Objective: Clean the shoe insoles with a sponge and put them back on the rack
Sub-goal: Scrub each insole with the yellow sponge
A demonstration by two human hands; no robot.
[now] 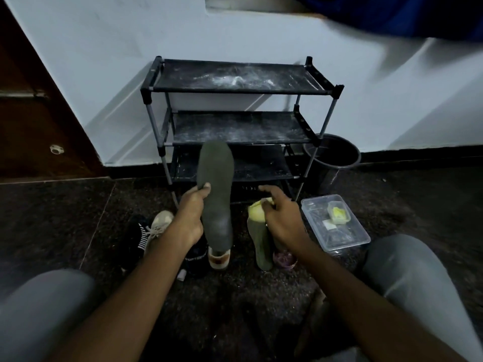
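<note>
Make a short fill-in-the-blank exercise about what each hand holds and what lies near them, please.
1. The left hand holds up a dark ____ in front of the rack.
2. The right hand grips a ____ sponge.
3. The clear container lies on the floor nearer the ____ hand.

Missing words: insole; yellow; right.
</note>
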